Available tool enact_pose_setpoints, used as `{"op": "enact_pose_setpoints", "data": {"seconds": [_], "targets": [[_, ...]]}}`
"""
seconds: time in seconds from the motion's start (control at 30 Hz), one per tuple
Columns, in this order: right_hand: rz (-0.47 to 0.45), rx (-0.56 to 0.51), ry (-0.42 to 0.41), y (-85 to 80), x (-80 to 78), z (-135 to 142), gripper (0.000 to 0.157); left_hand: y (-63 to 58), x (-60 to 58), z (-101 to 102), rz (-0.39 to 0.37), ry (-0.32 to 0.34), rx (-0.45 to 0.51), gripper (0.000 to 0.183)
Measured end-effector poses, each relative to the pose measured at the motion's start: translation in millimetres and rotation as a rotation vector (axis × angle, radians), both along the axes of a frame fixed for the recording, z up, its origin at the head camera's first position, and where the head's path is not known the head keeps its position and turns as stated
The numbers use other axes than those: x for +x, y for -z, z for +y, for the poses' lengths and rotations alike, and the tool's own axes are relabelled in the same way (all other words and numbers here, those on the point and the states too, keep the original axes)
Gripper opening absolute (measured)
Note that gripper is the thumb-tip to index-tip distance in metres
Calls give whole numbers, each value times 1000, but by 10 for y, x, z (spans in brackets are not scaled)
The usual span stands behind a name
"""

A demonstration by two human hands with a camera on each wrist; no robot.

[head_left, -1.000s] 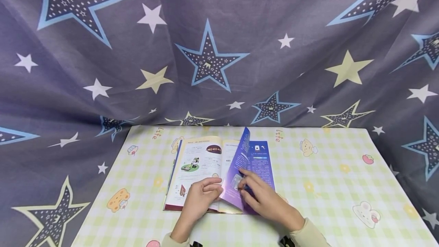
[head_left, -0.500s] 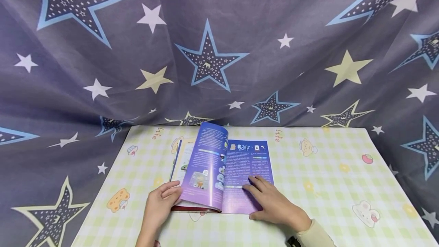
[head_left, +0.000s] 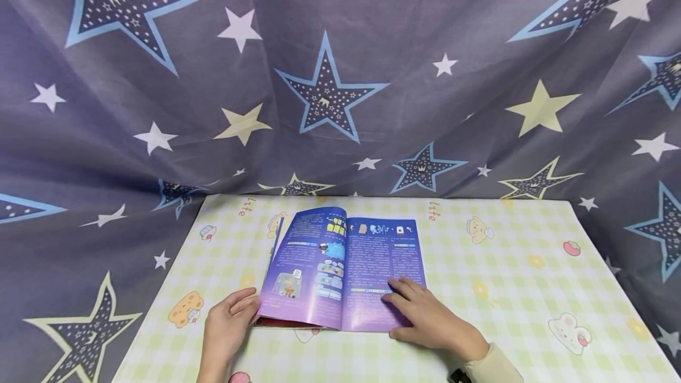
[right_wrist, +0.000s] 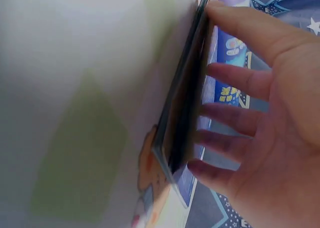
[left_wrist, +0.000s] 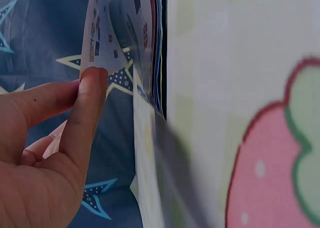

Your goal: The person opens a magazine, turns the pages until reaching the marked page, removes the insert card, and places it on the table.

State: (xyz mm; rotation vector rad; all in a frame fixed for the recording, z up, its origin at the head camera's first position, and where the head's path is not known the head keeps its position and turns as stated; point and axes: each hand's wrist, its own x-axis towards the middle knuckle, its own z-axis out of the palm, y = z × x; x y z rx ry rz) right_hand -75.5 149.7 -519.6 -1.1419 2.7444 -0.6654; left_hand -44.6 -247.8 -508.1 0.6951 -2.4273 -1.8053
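Observation:
An open magazine (head_left: 367,265) lies on the table, showing a blue-to-purple spread. My left hand (head_left: 229,318) pinches the lower outer corner of its left page (head_left: 298,270) between thumb and fingers. That page (left_wrist: 97,42) stands raised and bowed off the pages below in the left wrist view. On the lower part of the right page, my right hand (head_left: 425,315) rests with its fingers spread. Seen from the right wrist, this hand (right_wrist: 270,107) has its fingertips against the page and its thumb at the bottom edge.
A pale green checked cloth (head_left: 505,288) with cartoon prints covers the table (head_left: 159,347). Behind it hangs a dark curtain (head_left: 404,111) with a star pattern, which also drops along both sides.
The purple page has swung over from right to left, covering the white page with the cartoon panda. My left hand has moved left with it, while my right hand has settled on the right page.

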Motion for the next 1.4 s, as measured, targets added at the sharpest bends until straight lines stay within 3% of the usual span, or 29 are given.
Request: {"op": "enact_pose_setpoints", "data": {"seconds": [0.13,0.3,0.43,0.6,0.77,0.93,1.07,1.2,1.4], "targets": [[-10,-39,-9,-29,-1,37,45,13,17,-36,-11,-7,-47,33],[-21,-85,4,-67,-16,100,28,50,17,-55,3,13,31,34],[-19,-136,62,-66,-35,177,24,87,17,-55,-5,10,46,33],[83,-184,195,-42,-58,293,35,66,9,-15,14,7,48,32],[225,-137,362,-15,-69,342,59,32,-23,62,25,22,71,34],[152,-112,472,-46,-79,291,68,43,-79,198,38,54,65,33],[89,-123,481,-67,-73,231,69,43,-130,348,58,92,86,31],[102,-147,448,-96,-76,168,68,17,-190,506,101,139,143,31],[121,-253,279,-160,-92,57,58,-60,-266,794,167,273,283,35]]}}
